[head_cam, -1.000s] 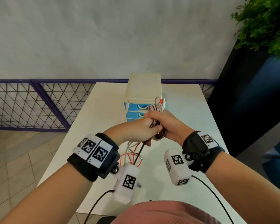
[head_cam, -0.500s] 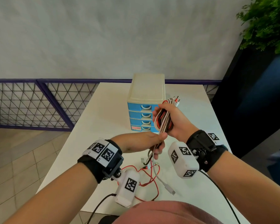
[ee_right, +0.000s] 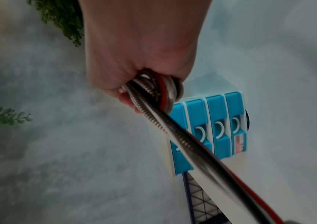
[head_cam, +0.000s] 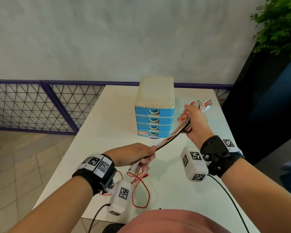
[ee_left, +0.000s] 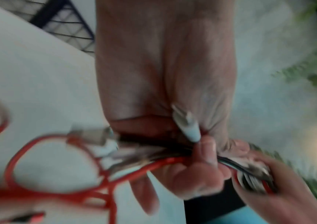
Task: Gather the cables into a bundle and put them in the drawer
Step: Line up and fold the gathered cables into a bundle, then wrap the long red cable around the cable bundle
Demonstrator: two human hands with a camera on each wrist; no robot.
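Note:
A bundle of red, white, black and braided cables (head_cam: 170, 137) (ee_right: 174, 133) stretches taut between both hands above the white table (head_cam: 107, 132). My right hand (head_cam: 192, 121) (ee_right: 134, 63) grips the looped end to the right of the drawer unit, with plug ends (head_cam: 203, 105) sticking out past the fist. My left hand (head_cam: 141, 156) (ee_left: 195, 159) pinches the strands lower down, near the table's middle. Loose red cable tails (head_cam: 139, 187) (ee_left: 57, 174) hang from it onto the table. The small drawer unit (head_cam: 154, 111) (ee_right: 211, 128) has a cream top and several blue drawers, all closed.
A purple railing with wire mesh (head_cam: 40, 106) runs behind the table on the left. A dark planter with a green plant (head_cam: 279, 26) stands at the right. Tiled floor (head_cam: 23, 165) lies left of the table edge.
The hands have drawn apart: my right hand moved up and right with the looped end, my left slid down toward me along the strands, pulling the cables straight.

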